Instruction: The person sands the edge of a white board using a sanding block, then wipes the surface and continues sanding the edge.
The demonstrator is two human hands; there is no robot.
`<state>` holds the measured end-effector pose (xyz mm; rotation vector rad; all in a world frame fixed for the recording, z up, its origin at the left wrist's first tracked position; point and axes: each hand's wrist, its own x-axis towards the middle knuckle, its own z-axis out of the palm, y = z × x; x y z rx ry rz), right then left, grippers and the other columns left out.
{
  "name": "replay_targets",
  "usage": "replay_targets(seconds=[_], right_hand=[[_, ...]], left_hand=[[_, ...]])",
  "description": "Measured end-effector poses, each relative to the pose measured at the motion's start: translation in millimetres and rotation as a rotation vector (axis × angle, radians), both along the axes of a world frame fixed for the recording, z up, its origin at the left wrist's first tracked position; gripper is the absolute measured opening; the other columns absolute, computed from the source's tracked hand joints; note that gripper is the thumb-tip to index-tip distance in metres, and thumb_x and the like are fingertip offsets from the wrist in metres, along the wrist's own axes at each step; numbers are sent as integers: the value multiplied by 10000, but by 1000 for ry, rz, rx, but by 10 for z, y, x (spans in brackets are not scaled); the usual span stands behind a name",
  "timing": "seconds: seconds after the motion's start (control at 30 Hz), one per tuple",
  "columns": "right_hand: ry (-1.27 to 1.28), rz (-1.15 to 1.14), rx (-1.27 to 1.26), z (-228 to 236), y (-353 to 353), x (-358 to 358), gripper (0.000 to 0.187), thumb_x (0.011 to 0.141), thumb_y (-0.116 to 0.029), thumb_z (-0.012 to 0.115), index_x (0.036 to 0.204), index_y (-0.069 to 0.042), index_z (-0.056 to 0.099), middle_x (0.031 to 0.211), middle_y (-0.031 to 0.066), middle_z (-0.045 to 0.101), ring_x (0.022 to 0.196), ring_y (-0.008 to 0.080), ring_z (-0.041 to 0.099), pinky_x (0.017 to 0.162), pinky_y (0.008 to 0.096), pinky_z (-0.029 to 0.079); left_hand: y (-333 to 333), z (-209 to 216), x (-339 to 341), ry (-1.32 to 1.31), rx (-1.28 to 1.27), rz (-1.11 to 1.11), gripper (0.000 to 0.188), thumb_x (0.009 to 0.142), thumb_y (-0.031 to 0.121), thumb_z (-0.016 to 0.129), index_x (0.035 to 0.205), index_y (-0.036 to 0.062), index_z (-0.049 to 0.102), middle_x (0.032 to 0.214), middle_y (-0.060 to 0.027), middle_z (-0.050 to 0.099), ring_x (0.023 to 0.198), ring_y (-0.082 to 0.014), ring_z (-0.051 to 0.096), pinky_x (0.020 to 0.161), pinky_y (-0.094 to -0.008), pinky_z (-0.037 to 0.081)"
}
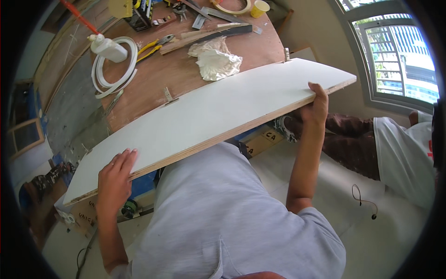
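A long white-faced plywood board [209, 102] with a bare layered edge lies tilted across in front of me, its far side over the table. My left hand [116, 174] holds the board's near edge toward its left end, fingers stretched over the white face; its thumb is hidden. Near the right end, my right hand [317, 104] grips the same edge, thumb on top and fingers curled underneath, mostly out of sight. Small hinge-like metal pieces [168, 95] stick out along the board's far edge.
The brown wooden table [153, 74] carries a coil of white edging strip [95, 76], a white bottle [109, 49], yellow-handled pliers [155, 48], a crumpled white cloth [218, 63], wood strips and a yellow cup [260, 8]. Another person [357, 139] is at the right, near a window [399, 60].
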<state>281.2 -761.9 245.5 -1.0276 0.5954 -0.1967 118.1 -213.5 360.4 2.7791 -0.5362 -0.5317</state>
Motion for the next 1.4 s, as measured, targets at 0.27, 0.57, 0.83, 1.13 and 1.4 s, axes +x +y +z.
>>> replay_targets(seconds=[0.27, 0.57, 0.83, 1.13, 1.4], right_hand=[[2, -30, -23, 89, 2, -75, 478, 787, 21, 699, 1248, 104, 607, 1152, 167, 675, 1092, 343, 692, 1056, 468, 568], [-42, -113, 78, -279, -140, -452, 563, 769, -43, 692, 1289, 128, 560, 1207, 199, 623, 1149, 392, 644, 1051, 516, 552], [-22, -15, 120, -542, -342, -748, 687, 804, -92, 676, 1433, 107, 485, 1340, 228, 608, 1254, 408, 606, 1102, 560, 506], [105, 88, 248, -999, -775, -1046, 574, 809, -141, 671, 1335, 73, 585, 1250, 204, 661, 1188, 387, 643, 1067, 539, 525], [73, 122, 443, -1897, -957, -1538, 414, 808, -125, 689, 1193, 27, 678, 1202, 165, 713, 1169, 346, 664, 1058, 506, 523]], left_hand=[[141, 13, 25, 122, 91, -20, 681, 819, -46, 682, 1483, 63, 573, 1493, -151, 640, 1214, -417, 699, 972, -468, 598], [-42, -171, -112, -85, 195, -15, 659, 852, -9, 676, 1494, 111, 587, 1520, -112, 634, 1231, -439, 696, 996, -460, 595], [-165, -674, -594, -197, 129, 41, 604, 853, 46, 688, 1448, 144, 648, 1510, -79, 644, 1294, -403, 655, 1046, -477, 577], [-419, -1114, -945, -119, 113, 109, 506, 975, 129, 584, 1478, 177, 624, 1581, -53, 572, 1437, -373, 541, 1174, -539, 459], [-472, -1724, -1080, 57, 242, 27, 804, 928, -35, 596, 1654, 252, 402, 1761, -122, 267, 1599, -425, 289, 1242, -651, 306]])
